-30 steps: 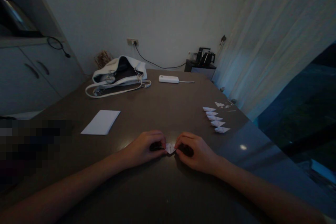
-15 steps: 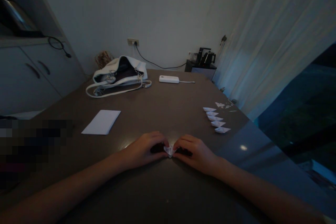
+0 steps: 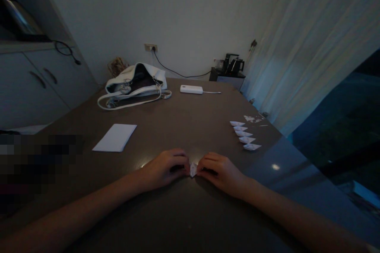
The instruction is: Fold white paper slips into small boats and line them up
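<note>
A small folded piece of white paper (image 3: 193,169) is located at the near middle of the table (image 3: 184,122), between the two hands. The left hand (image 3: 170,166) grips its left edge; the fingers are narrowed to a pinch, with thumb and fingertips on the paper. The right hand (image 3: 221,172) grips the right edge in a matching pinch. Both forearms extend inward from the lower corners of the view.

Five folded paper boats (image 3: 244,134) are arranged in a row to the right of and beyond the right hand. Small paper scraps (image 3: 249,119) lie just past the row, near the table edge. A flat white paper stack (image 3: 115,138) lies to the left of and beyond the left hand.

At the far end, a white power bank (image 3: 191,89) rests with a short cable (image 3: 211,92) pointing right. A white bag (image 3: 130,73) lies open to its left, its strap looped on the tabletop. Behind the table, a black cord (image 3: 169,69) runs from a wall outlet (image 3: 151,47) toward a black kettle (image 3: 236,65). A pale curtain (image 3: 291,39) hangs on the right.
</note>
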Motion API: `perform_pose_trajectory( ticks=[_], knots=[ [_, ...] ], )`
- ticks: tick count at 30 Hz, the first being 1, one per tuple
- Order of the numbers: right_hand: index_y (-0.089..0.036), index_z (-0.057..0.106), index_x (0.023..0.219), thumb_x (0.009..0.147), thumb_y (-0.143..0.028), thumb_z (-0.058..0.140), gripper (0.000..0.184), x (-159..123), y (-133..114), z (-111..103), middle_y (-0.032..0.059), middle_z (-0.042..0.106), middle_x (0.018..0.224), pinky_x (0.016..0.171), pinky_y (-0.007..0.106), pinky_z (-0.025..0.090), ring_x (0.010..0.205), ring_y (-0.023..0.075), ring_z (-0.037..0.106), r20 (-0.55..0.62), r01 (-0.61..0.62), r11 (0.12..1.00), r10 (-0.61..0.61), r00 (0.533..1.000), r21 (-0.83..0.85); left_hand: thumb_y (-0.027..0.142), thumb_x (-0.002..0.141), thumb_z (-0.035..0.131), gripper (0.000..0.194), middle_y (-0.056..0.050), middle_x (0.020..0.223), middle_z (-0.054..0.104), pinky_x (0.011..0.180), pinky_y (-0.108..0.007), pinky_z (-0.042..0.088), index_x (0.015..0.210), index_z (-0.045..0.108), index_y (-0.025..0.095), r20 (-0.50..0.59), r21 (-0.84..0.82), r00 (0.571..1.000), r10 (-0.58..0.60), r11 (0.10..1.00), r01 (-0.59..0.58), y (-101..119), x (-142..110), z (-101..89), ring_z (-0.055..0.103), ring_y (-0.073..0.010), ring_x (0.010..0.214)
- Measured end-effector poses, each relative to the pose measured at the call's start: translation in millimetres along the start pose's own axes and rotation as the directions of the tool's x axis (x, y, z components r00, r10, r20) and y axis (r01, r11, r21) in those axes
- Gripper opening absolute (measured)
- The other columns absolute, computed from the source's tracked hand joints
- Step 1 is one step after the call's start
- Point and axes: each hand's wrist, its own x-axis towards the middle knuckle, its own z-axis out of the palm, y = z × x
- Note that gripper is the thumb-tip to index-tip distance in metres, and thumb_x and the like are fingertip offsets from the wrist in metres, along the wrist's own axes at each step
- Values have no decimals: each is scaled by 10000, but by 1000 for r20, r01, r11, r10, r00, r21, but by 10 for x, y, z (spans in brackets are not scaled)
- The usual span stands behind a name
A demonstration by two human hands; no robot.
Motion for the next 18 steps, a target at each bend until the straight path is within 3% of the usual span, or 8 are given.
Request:
perform_pose_trajectory(
  ticks=[7,12,18],
  knots=[
    [-181,637,971,857,-179,603,119,-11,-3,-8,53,661,883,718,263,452,811,166,587,-40,-26,1000,27,999,10,184,871,580,76,-46,908,602,714,-226,445,869,652,163,-22,-23,1000,-7,1000,7,-16,13,2,589,-140,805],
    [-173,642,865,868,-164,573,70,-6,-10,-12,45,650,811,696,263,431,781,168,567,8,4,997,-3,1000,-71,173,862,582,66,-52,895,598,702,-233,447,856,643,150,-25,-5,999,-23,1000,23,5,9,-8,582,-144,793],
    [-183,669,878,873,-122,560,125,-24,24,20,34,662,860,721,239,439,808,149,592,-30,32,999,-33,999,-42,169,859,579,72,-49,881,597,714,-242,449,846,648,152,-14,2,1000,-28,1000,28,32,15,-14,578,-146,794]
  ],
)
